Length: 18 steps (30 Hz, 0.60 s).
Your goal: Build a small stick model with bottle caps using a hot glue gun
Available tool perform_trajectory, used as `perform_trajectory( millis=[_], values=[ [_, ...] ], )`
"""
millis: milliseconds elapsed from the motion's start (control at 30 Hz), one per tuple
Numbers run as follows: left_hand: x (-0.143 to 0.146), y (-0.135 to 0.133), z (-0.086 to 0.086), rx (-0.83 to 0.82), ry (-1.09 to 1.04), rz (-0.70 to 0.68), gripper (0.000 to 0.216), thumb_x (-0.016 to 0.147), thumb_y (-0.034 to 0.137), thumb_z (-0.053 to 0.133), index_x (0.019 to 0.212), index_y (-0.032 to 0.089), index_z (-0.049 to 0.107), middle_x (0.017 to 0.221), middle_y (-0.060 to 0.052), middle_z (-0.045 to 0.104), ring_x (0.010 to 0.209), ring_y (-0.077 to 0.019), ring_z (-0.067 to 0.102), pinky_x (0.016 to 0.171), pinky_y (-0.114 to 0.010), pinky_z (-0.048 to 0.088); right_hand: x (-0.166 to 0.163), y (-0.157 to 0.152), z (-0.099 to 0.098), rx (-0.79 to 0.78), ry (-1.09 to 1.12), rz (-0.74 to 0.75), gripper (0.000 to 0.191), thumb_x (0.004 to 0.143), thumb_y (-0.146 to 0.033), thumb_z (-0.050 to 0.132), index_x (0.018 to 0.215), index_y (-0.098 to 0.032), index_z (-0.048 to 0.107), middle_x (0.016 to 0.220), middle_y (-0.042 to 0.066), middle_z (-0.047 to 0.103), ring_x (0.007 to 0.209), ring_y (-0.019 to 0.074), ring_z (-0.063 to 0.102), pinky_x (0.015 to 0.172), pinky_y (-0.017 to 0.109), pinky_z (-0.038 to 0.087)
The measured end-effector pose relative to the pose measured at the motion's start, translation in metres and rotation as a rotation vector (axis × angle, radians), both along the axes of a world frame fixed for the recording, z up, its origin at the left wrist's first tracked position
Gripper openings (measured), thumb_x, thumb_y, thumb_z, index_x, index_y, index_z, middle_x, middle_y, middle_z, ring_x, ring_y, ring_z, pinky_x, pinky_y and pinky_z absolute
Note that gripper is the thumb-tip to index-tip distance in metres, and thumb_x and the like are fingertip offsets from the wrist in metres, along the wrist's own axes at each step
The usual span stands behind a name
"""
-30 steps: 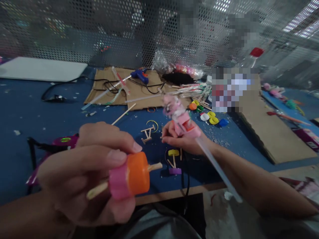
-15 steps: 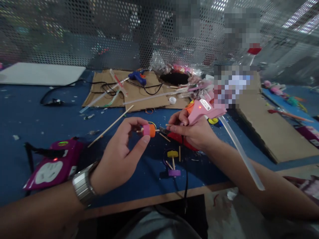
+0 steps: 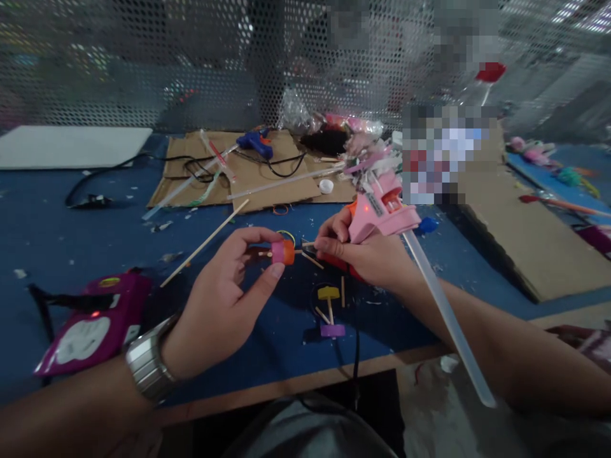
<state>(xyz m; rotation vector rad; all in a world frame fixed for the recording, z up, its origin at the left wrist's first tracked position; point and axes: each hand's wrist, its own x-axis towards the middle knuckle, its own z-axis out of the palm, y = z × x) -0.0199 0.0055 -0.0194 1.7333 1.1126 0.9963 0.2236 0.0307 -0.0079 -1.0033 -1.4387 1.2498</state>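
Note:
Between its thumb and fingers my left hand (image 3: 224,292) pinches a pink and orange pair of bottle caps (image 3: 282,252), pressed together, with thin wooden sticks poking out. My right hand (image 3: 363,254) is closed around a pink hot glue gun (image 3: 382,213), with a clear glue stick (image 3: 443,312) jutting from it over the forearm. Its thumb and forefinger also grip a short wooden stick (image 3: 309,245), just right of the caps. Below lies a yellow cap (image 3: 328,292) linked by a stick to a purple cap (image 3: 333,331).
A long wooden stick (image 3: 205,243) lies beyond my left hand, near a purple pouch-like device (image 3: 95,324). Cardboard (image 3: 277,191) at the back carries a blue glue gun (image 3: 256,144) and a white cap (image 3: 326,186). More cardboard (image 3: 515,248) lies right. A perforated screen (image 3: 191,70) stands behind.
My right hand has turned the pink glue gun and shifted it slightly left and down. My left hand still holds the caps. The whole view has moved a little.

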Motion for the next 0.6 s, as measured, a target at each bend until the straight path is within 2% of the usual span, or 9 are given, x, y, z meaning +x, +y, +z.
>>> perform_trajectory(
  millis=[133, 233, 433, 600],
  values=[
    [-0.001, 0.0, 0.003, -0.016, 0.031, 0.009, 0.036, 0.109, 0.045, 0.069, 0.137, 0.023, 0.065, 0.127, -0.009, 0.077, 0.112, -0.0231, 0.078, 0.103, -0.038, 0.062, -0.002, -0.001, 0.001, -0.048, 0.016, 0.029, 0.069, 0.073, -0.057, 0.104, 0.067, -0.023, 0.044, 0.076, -0.003, 0.066, 0.065, 0.0122, 0.065, 0.065, 0.03, 0.058],
    [-0.001, 0.0, 0.005, -0.021, 0.065, 0.019, 0.038, 0.109, 0.05, 0.069, 0.136, 0.023, 0.068, 0.121, -0.008, 0.08, 0.105, -0.0208, 0.079, 0.092, -0.032, 0.064, -0.002, -0.001, 0.002, -0.078, 0.028, 0.051, 0.068, 0.073, -0.054, 0.105, 0.066, -0.023, 0.045, 0.074, -0.003, 0.065, 0.064, 0.0122, 0.065, 0.063, 0.03, 0.057],
    [0.0, 0.001, 0.01, -0.003, 0.085, -0.003, 0.039, 0.11, 0.055, 0.066, 0.128, 0.022, 0.072, 0.099, -0.005, 0.083, 0.083, -0.0177, 0.078, 0.074, -0.027, 0.064, -0.001, -0.002, 0.001, -0.09, 0.023, 0.069, 0.069, 0.071, -0.058, 0.105, 0.07, -0.024, 0.045, 0.076, -0.002, 0.065, 0.066, 0.0134, 0.063, 0.065, 0.032, 0.061],
    [0.0, 0.001, 0.013, 0.02, 0.129, 0.004, 0.042, 0.108, 0.061, 0.065, 0.123, 0.023, 0.075, 0.104, -0.005, 0.085, 0.085, -0.0197, 0.079, 0.073, -0.029, 0.063, 0.001, -0.004, 0.002, -0.067, 0.028, 0.12, 0.066, 0.074, -0.062, 0.102, 0.069, -0.023, 0.049, 0.086, 0.003, 0.072, 0.072, 0.0143, 0.066, 0.067, 0.033, 0.063]
  ],
)
